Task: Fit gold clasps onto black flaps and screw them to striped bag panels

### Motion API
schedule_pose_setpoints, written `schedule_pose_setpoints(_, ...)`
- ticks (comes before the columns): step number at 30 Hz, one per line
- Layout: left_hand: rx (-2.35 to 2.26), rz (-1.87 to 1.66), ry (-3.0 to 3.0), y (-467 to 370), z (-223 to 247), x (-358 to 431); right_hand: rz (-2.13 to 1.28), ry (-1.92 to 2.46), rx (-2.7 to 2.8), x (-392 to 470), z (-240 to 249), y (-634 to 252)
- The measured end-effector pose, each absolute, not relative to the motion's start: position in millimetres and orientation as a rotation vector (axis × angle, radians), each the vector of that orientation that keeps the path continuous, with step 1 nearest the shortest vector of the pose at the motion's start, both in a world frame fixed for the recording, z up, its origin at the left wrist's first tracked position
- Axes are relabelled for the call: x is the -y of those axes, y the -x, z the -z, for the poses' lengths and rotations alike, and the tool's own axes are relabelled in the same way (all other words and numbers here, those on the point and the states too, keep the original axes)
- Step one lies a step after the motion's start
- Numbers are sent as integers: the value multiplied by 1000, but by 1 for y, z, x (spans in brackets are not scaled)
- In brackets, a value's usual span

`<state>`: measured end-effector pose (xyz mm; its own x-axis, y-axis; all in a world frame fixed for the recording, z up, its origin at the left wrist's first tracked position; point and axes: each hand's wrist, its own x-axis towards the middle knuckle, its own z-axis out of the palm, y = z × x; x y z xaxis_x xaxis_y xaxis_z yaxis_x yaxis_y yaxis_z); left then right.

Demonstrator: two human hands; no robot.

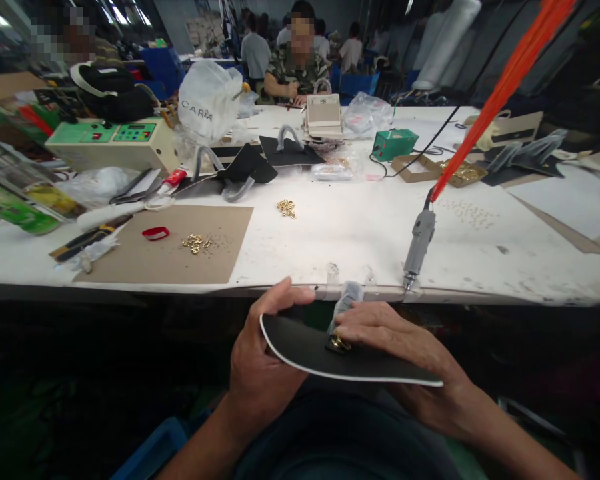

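Just off the table's front edge, a curved black panel [300,343] with a white edge is held between both hands. My left hand [267,353] grips its left end, thumb and fingers around the edge. My right hand [405,347] clasps the right side, with its fingertips at a gold metal fitting [339,343] on the panel. A handle wrapped in clear plastic [349,297] rises behind the panel; how it joins is hidden. The underside of the panel and some of my fingers are out of sight.
A grey electric screwdriver [420,247] hangs by an orange cord [500,100] at the right. Gold hardware piles [287,208] lie on the table, others on a brown board [220,260]. Behind are black panels with handles [290,152], a green box [395,143] and a seated person [297,67].
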<state>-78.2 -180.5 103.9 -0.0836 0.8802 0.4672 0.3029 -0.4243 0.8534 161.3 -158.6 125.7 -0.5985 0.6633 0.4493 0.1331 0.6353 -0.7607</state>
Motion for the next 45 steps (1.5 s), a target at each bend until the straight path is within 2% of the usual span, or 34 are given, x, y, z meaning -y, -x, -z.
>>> schedule_pose_setpoints(6, -876, -1455, -1797, 69, -129, 180, -911, 636, 2032, 153, -131, -161)
schedule_pose_setpoints(8, -1019, -1439, -1745, 64, -131, 181, -987, 716, 1988, 154, -130, -161)
schedule_pose_setpoints(13, -1444, -1170, -1526, 59, -117, 180, -1526, 1254, 1667, 155, -122, -157)
schedule_pose_setpoints(15, -1496, -1077, -1409, 60, -104, 169, -1598, 1363, 1564, 149, -114, -154)
schedule_pose_setpoints(24, -1392, -963, -1143, 48, -38, 51, -1256, 1771, 1517, 62, -57, -142)
schedule_pose_setpoints(31, -1458, -748, -1301, 42, -33, 15, -1039, 1955, 1727, 30, -43, -137)
schedule_pose_setpoints(35, -1499, -720, -1352, 44, -38, 16, -1061, 1970, 1716, 26, -43, -136)
schedule_pose_setpoints(38, -1619, -797, -1542, 52, -44, 25, -1078, 1946, 1697, 27, -45, -136)
schedule_pose_setpoints(41, -1673, -963, -1985, 63, -46, 33, -1063, 1889, 1705, 29, -52, -135)
schedule_pose_setpoints(45, -1366, -944, -2417, 67, -28, 29, -985, 1831, 1724, 30, -61, -133)
